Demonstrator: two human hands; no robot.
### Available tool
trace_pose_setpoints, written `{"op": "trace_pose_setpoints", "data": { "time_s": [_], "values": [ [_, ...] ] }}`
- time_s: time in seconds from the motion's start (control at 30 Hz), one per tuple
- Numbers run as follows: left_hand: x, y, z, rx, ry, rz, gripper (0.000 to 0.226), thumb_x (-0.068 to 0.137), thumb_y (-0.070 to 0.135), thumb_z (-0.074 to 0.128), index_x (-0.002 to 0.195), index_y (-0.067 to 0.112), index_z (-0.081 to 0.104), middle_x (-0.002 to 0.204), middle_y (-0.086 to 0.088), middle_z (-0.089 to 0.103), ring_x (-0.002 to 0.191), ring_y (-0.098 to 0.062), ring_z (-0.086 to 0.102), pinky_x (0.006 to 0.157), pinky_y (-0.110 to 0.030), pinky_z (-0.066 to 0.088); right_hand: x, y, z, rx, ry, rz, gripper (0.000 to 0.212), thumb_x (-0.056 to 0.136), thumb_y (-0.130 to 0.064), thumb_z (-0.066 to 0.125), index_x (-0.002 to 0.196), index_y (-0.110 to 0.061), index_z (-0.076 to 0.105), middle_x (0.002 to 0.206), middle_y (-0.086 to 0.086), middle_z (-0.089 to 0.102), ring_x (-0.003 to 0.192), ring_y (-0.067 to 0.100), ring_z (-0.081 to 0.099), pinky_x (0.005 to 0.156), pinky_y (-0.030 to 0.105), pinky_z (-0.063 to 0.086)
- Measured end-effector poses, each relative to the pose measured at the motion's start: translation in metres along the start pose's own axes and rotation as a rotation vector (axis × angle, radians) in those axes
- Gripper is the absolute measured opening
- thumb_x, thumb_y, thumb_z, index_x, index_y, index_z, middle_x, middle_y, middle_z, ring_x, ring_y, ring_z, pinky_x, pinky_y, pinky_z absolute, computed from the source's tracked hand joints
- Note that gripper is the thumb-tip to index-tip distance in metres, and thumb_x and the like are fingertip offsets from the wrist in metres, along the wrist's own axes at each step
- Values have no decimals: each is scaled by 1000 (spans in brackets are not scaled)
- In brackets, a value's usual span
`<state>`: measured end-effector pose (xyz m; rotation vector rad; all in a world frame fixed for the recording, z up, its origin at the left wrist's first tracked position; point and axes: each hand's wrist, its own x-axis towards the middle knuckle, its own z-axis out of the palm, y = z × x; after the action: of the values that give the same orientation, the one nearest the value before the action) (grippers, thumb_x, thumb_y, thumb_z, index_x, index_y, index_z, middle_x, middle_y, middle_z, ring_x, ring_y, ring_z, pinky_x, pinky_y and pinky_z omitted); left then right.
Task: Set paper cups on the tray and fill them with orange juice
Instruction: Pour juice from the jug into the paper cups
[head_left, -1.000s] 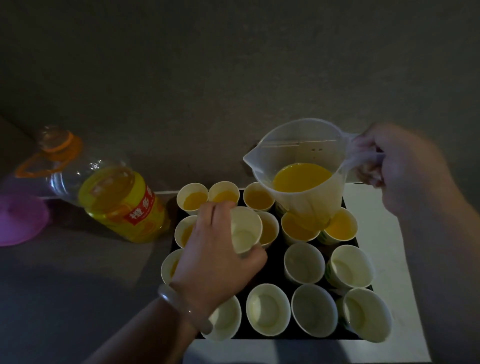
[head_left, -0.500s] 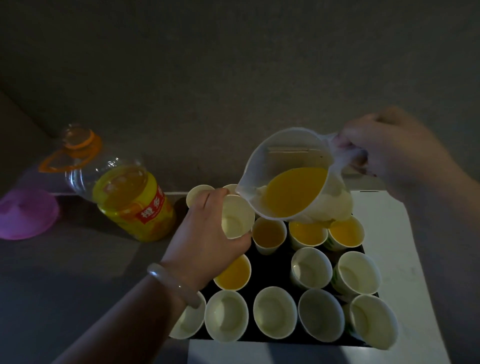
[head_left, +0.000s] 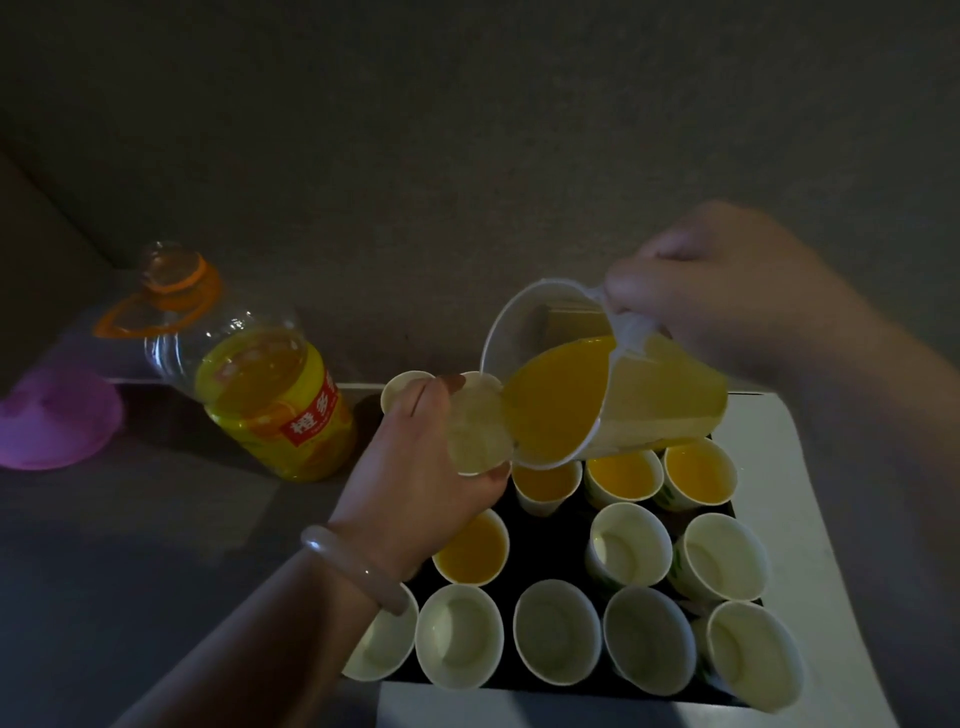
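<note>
My left hand grips a white paper cup, lifted and tilted above the black tray. My right hand holds the handle of a clear plastic jug of orange juice, tipped steeply to the left with its lip at the cup's rim. On the tray stand several paper cups: filled ones in the far rows and one near my wrist, empty ones in the near rows.
A large clear juice bottle with an orange handle stands left of the tray, roughly half full. A purple lid-like object lies at the far left. The tray sits on a white surface; a grey wall rises behind.
My left hand lifted the cup off the tray and raised it toward the jug. My right hand tipped the jug from upright to a steep tilt, bringing its lip to the cup.
</note>
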<state>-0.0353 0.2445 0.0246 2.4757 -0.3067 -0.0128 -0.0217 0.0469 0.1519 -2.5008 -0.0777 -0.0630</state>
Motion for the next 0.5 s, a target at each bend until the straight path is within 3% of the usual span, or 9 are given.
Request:
{"op": "trace_pose_setpoints", "data": {
  "time_s": [0.1,0.23,0.5],
  "values": [
    [2,0,-1,-23,-17,7,72,69,44,78,130,28,42,115,15,43,97,5,41,69,1,35,2,-3,2,-49,-6,5,39,72,-30,60,52,-3,42,55,6,26,49,16,25,49,33,20],
    [3,-2,0,-38,-41,16,67,68,49,77,124,33,44,115,16,46,102,1,48,71,-7,38,4,-7,3,-106,-7,-17,35,73,-31,59,49,-14,42,53,5,24,49,17,24,48,33,19],
    [0,-1,-3,-20,-37,0,77,70,46,77,134,32,37,113,19,34,99,7,37,64,1,32,3,-10,4,-114,-27,-31,34,74,-33,58,50,-14,42,54,4,24,50,17,23,47,31,17]
  ]
}}
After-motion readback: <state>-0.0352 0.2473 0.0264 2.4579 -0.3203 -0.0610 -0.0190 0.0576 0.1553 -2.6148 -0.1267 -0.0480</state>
